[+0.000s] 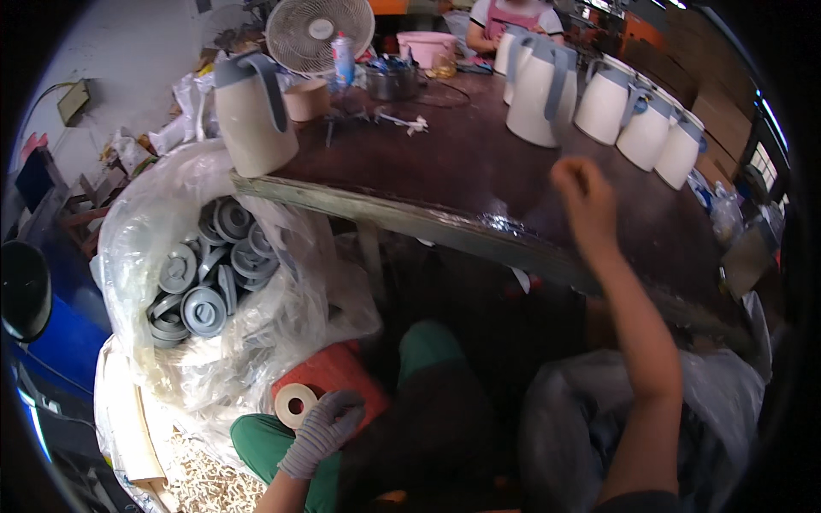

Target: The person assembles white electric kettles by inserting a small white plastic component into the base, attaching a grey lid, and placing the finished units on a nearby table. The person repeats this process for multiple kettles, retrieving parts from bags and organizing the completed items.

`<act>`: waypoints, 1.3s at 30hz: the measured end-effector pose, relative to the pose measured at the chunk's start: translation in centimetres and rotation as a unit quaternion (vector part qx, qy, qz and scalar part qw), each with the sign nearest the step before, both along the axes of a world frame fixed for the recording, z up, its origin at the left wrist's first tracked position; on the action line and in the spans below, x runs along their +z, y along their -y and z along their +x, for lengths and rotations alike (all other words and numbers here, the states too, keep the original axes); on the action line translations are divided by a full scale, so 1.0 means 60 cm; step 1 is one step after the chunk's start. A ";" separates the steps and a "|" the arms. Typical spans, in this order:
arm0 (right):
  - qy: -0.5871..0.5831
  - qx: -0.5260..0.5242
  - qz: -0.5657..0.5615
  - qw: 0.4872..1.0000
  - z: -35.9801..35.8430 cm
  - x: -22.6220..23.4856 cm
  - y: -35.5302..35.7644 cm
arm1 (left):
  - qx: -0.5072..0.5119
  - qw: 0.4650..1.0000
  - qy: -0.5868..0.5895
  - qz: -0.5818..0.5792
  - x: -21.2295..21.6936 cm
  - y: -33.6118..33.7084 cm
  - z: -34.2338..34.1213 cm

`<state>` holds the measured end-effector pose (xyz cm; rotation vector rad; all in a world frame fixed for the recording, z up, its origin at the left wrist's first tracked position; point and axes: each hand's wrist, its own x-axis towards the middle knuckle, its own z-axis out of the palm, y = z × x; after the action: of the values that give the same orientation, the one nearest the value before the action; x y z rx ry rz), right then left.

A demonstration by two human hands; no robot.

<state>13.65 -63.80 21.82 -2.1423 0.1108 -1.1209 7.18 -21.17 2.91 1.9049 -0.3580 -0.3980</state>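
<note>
My left hand point(327, 427), in a striped knit glove, is low over my green-clad lap with its fingers curled in. Whatever those fingers may hold is hidden. Close beside it, a cream roll with a brown core point(283, 405) rests against a red surface point(342, 376). My bare right hand point(587, 201) reaches over the dark table point(462, 184), slightly blurred. Its fingers are curled and nothing shows in them. Just beyond stands a white jug with a grey handle and top point(534, 98). Another such jug point(248, 128) stands at the table's left corner.
More jugs point(603, 111) stand at the right back. Grey round lids point(203, 310) fill a clear plastic bag point(137, 256) on the left; another bag point(556, 402) is at lower right. A fan point(299, 30), spray can point(343, 61) and pink tub point(426, 47) sit at back. A co-worker point(513, 19) works opposite.
</note>
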 end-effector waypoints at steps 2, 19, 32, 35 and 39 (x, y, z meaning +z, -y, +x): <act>-0.081 0.035 -0.166 0.982 -0.101 -0.045 -0.070 | -0.035 0.999 0.023 0.006 -0.010 0.016 0.003; -0.463 0.185 -0.377 0.780 -0.489 -0.294 -0.154 | -0.388 0.909 0.126 -0.081 0.067 0.305 -0.063; -0.448 -0.318 -0.238 0.801 -0.590 0.000 0.087 | -0.431 0.902 0.018 0.005 -0.063 0.496 -0.167; -0.548 -0.528 -0.300 0.576 -0.766 0.052 0.205 | -0.579 0.800 0.159 0.010 0.030 0.430 -0.220; -0.468 -0.567 -0.298 0.609 -0.936 -0.015 0.410 | -0.611 0.768 0.184 -0.053 0.007 0.406 -0.288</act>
<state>-42.49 -88.39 20.91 -3.0917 2.0853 -0.3493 -10.08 -45.53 3.33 1.3775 -1.8730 -0.8066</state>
